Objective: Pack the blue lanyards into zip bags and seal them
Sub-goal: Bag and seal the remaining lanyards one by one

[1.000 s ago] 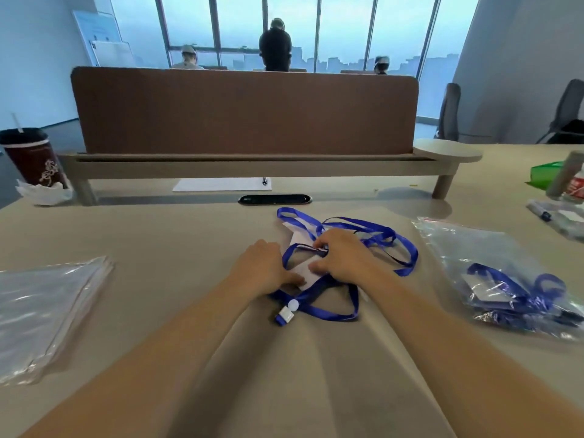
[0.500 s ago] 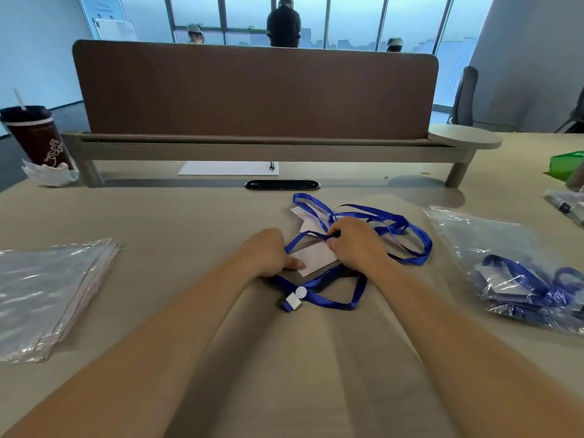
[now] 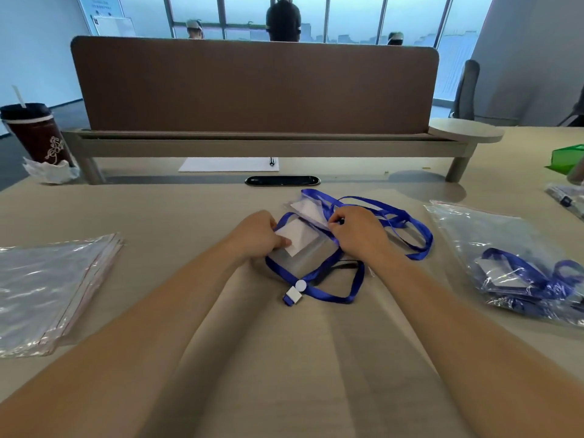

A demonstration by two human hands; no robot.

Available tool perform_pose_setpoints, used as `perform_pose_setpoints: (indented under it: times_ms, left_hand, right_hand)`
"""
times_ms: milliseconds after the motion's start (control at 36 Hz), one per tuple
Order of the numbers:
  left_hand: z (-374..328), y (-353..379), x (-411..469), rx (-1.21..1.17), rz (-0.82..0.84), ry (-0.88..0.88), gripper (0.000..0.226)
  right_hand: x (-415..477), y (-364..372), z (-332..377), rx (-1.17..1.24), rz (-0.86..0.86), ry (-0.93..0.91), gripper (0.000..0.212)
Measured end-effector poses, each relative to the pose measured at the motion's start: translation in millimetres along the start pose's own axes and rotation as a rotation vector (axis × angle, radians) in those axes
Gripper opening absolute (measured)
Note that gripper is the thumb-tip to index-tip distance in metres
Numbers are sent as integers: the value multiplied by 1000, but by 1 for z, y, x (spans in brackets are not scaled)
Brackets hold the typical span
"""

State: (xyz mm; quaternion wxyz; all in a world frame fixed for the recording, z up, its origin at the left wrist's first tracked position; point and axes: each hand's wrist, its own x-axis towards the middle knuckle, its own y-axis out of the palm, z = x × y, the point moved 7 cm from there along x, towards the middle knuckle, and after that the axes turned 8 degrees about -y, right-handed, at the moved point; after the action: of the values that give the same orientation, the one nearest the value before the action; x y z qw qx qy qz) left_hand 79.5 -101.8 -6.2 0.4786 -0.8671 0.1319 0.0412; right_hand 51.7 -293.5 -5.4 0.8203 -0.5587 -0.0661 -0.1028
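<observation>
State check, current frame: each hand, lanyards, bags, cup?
Blue lanyards: loose, tangled, unbagged.
Left hand: holds badge sleeve, thumb on its card.
Right hand: pinches the lanyards.
Empty zip bags: stacked flat, left.
Filled zip bag: holds lanyards, right; seal unclear.
Cup: upright, lidded, straw in.

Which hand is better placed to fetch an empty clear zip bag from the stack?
The left hand, probably. The stack of clear plastic zip bags lies on its side of the beige table. The right hand would have to cross over the blue fabric lanyards that both hands hold.
</observation>
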Motion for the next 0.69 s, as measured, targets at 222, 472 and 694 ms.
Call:
perform_pose_setpoints:
  times_ms: [222,472,694]
  left_hand:
    - [10,-13,-1,-97,-46,-21,15]
    - [29,-40,-11,-341,-110,-73,13]
    - [31,-78,-25,-344,-265,31,10]
  right_hand:
    - [2,7,10,-42,52,-17,13]
    - [1,3,30,-60,26,-62,40]
    - [7,-6,53,-88,-24,-125,35]
